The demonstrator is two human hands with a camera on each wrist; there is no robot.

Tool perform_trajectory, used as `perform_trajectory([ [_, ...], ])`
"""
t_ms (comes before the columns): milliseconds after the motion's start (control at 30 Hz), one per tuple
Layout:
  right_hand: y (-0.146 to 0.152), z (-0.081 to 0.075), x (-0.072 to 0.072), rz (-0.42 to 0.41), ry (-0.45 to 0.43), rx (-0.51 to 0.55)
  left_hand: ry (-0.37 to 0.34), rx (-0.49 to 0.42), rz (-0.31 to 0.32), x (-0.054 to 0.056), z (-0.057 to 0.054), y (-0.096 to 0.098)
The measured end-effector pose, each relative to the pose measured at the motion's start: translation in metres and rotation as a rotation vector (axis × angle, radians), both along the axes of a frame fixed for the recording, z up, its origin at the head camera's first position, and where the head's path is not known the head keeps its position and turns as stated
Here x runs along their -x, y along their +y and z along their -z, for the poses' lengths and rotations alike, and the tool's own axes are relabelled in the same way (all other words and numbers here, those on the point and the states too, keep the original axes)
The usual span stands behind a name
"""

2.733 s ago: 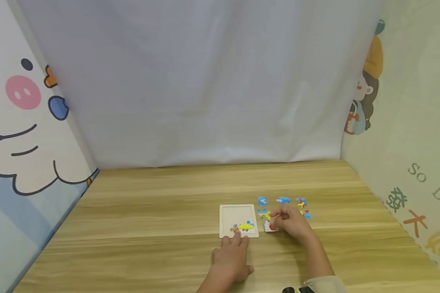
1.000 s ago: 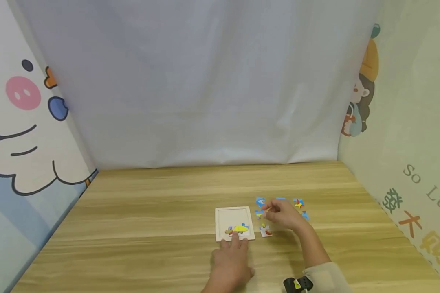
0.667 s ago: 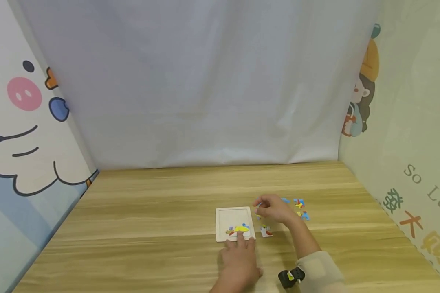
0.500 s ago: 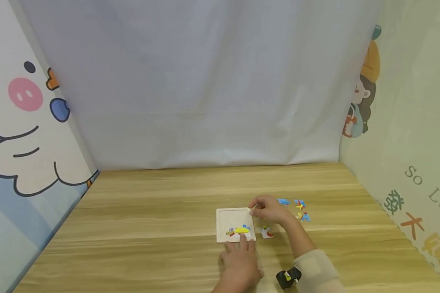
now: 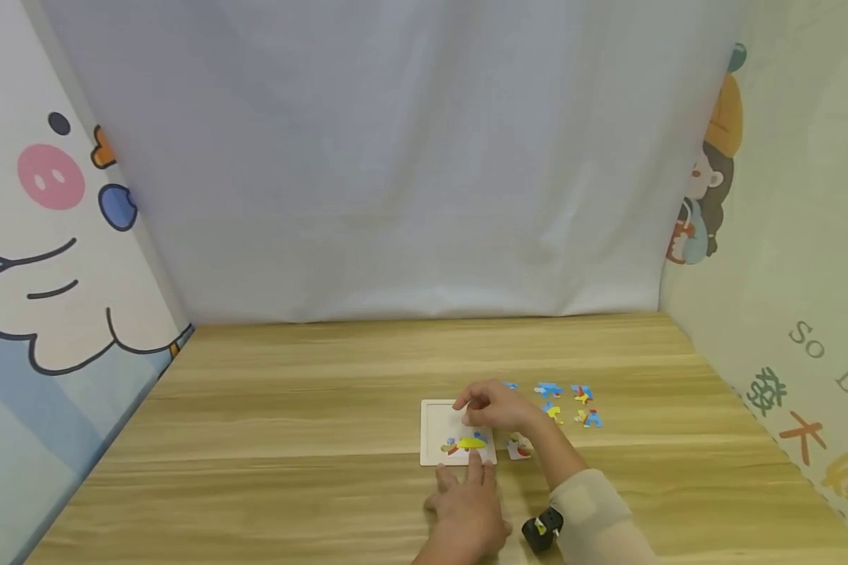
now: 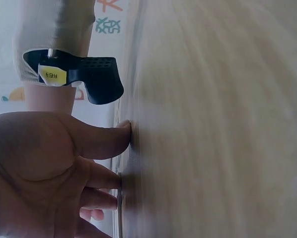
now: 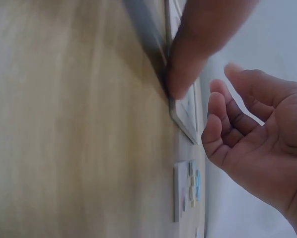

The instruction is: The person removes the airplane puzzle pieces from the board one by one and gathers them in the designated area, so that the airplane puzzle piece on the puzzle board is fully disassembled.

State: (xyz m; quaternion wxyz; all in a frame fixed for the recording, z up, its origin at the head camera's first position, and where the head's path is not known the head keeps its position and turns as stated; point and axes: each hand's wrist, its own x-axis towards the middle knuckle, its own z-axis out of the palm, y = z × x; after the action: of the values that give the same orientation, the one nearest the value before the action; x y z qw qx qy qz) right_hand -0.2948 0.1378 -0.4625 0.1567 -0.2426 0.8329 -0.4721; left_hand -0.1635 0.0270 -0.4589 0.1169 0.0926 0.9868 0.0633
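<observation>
A square wooden puzzle tray (image 5: pixel 434 424) lies on the table with two joined jigsaw pieces (image 5: pixel 472 443) along its near side. My left hand (image 5: pixel 466 510) rests flat, fingers straight, one fingertip on those pieces and others at the tray's near edge. In the left wrist view, its thumb (image 6: pixel 106 143) touches the tabletop. My right hand (image 5: pixel 502 408) hovers over the tray's far right part, fingers bent. In the right wrist view, its thumb (image 7: pixel 253 84) and curled fingers (image 7: pixel 215 106) show nothing between them. A white-and-red jigsaw piece (image 5: pixel 518 447) lies just right of the tray.
Several loose blue and yellow jigsaw pieces (image 5: pixel 583 394) lie in rows right of the tray, partly hidden by my right hand. A wrist camera (image 5: pixel 540 530) sits at my right sleeve. A grey-white curtain (image 5: pixel 396 196) closes the back; printed panels stand at both sides.
My right hand has moved left from the loose pieces to above the tray. The white-and-red piece has turned where it lies. My left hand has shifted slightly right along the tray's near edge.
</observation>
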Motion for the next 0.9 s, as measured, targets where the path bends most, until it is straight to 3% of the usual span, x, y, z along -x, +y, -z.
perform_trajectory([
  [100, -0.003, 0.002, 0.002, -0.06, -0.015, -0.015, -0.001, 0.002, 0.002, 0.0, 0.001, 0.0],
  [367, -0.016, 0.002, 0.004, -0.216, -0.014, -0.187, -0.009, 0.009, 0.006, -0.002, 0.003, -0.002],
  [533, -0.021, 0.002, 0.002, -0.211, -0.076, -0.216, -0.043, 0.037, 0.036, -0.002, 0.004, -0.003],
  [900, -0.027, -0.006, 0.005, -0.201, -0.082, -0.268, 0.016, 0.05, 0.068, 0.002, 0.001, -0.006],
])
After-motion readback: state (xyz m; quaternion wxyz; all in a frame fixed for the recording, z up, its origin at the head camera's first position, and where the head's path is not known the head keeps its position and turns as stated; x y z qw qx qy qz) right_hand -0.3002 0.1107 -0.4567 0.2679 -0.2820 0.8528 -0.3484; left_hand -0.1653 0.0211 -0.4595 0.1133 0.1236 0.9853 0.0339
